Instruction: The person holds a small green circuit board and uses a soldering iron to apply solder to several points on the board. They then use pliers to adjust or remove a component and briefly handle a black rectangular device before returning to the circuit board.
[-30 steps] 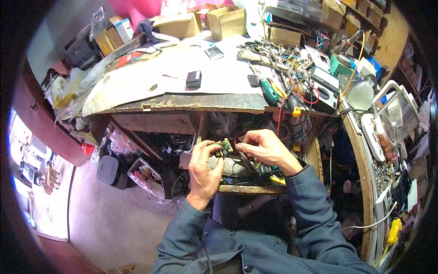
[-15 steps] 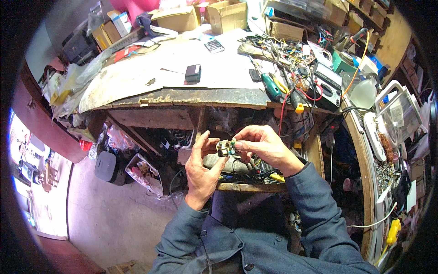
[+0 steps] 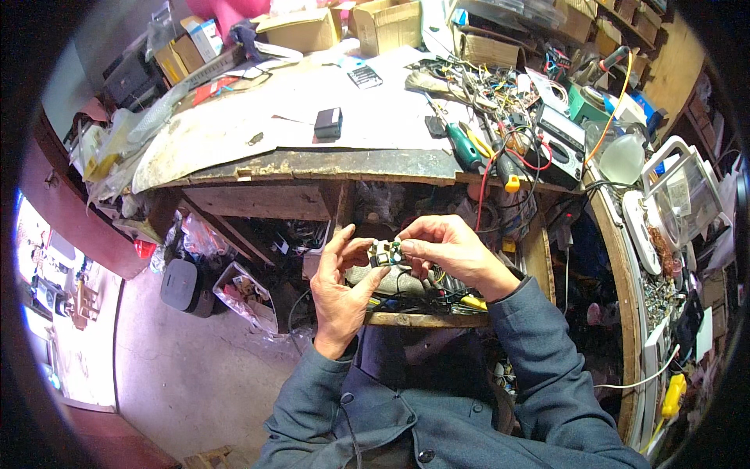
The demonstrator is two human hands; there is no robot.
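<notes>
Above the brown wooden drawer [image 3: 426, 320], left hand [image 3: 339, 283] and right hand [image 3: 453, 252] pinch a small green-cream circuit board [image 3: 383, 255]; slackening could drop it.

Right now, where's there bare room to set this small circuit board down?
On the white sheet, between the black box and the small black piece to its right. Crowded: the tangled wires and green-handled tool farther right, and the drawer below.

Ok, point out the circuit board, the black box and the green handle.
Circuit board [image 3: 383, 253], head view, middle of its visible face.
Black box [image 3: 328, 124], head view, visible middle.
Green handle [image 3: 464, 148], head view, middle of its length.
</notes>
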